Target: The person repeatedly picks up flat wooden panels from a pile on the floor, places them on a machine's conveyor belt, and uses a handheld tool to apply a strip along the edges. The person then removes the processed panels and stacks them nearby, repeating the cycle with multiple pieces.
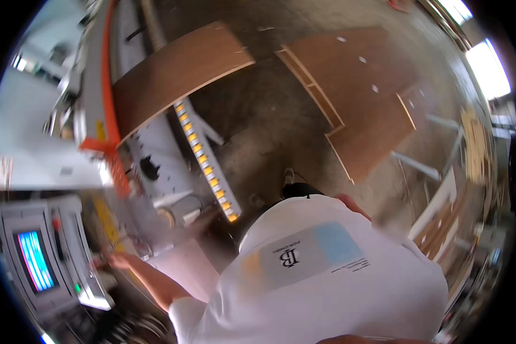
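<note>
My left arm stretches out to the far left, and my left hand (119, 261) is beside the grey control cabinet (69, 229) of a machine. Motion smears its fingers, so neither their shape nor anything in them can be made out. A lit screen (35, 261) with blue and pink stripes is set in the cabinet. Part of my right hand or wrist (354, 205) shows past the edge of my white T-shirt; its fingers are hidden. A brown wood panel (180, 71) lies on the machine bed, apart from both hands.
A row of yellow-and-white rollers (203, 160) runs along the machine's near side, with an orange rail (106, 74) behind. Brown panels (350, 86) are piled at the right, near a metal frame (418, 166). Boards (476, 149) stand farther right.
</note>
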`<state>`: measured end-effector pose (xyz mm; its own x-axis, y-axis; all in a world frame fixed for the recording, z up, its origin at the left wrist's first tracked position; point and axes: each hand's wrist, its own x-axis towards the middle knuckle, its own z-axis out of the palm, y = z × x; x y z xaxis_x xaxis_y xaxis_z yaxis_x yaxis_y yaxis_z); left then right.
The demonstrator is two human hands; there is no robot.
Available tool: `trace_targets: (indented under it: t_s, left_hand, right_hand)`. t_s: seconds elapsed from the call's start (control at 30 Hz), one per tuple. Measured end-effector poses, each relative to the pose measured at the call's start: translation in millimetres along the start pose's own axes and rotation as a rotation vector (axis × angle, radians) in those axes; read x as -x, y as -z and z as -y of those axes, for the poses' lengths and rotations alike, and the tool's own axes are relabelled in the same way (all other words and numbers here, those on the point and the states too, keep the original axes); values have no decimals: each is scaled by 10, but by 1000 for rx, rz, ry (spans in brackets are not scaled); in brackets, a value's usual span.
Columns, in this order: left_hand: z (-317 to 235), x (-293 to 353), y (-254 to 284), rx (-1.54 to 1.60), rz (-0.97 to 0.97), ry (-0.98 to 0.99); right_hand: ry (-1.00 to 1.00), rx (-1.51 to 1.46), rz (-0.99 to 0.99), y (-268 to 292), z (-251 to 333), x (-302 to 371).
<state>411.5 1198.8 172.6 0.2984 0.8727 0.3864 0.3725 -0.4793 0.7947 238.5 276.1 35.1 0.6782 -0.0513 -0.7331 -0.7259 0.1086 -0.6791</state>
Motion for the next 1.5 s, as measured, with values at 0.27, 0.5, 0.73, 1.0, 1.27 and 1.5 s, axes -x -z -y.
trace_targets:
  t_s: [0.27,0.5,0.73,1.0,1.27,1.5]
  left_hand:
    - [-1943,2869,-1257,765,680,259]
    - [-3246,5303,-910,260,1943,-654]
    - [-2779,6811,-725,-129,2244,-952]
    - [-2140,7841,-806,-486,2427,-630]
    - [-2374,8911,-1211,-794,2443,-331]
    - [-2932,10434,-1787,-735,2399,-200]
  right_hand:
    - [-31,560,-412,-294,-191,619]
    - [-8,-158,-550,202,-970,1108]
    - [-32,-435,-653,1197,-2759,1501]
    - [-215,-696,-731,2212,-2638,2248]
    - [-1,-538,-669,3332,-1835,1854]
    - [-1,-207,-509,4601,-1513,1829]
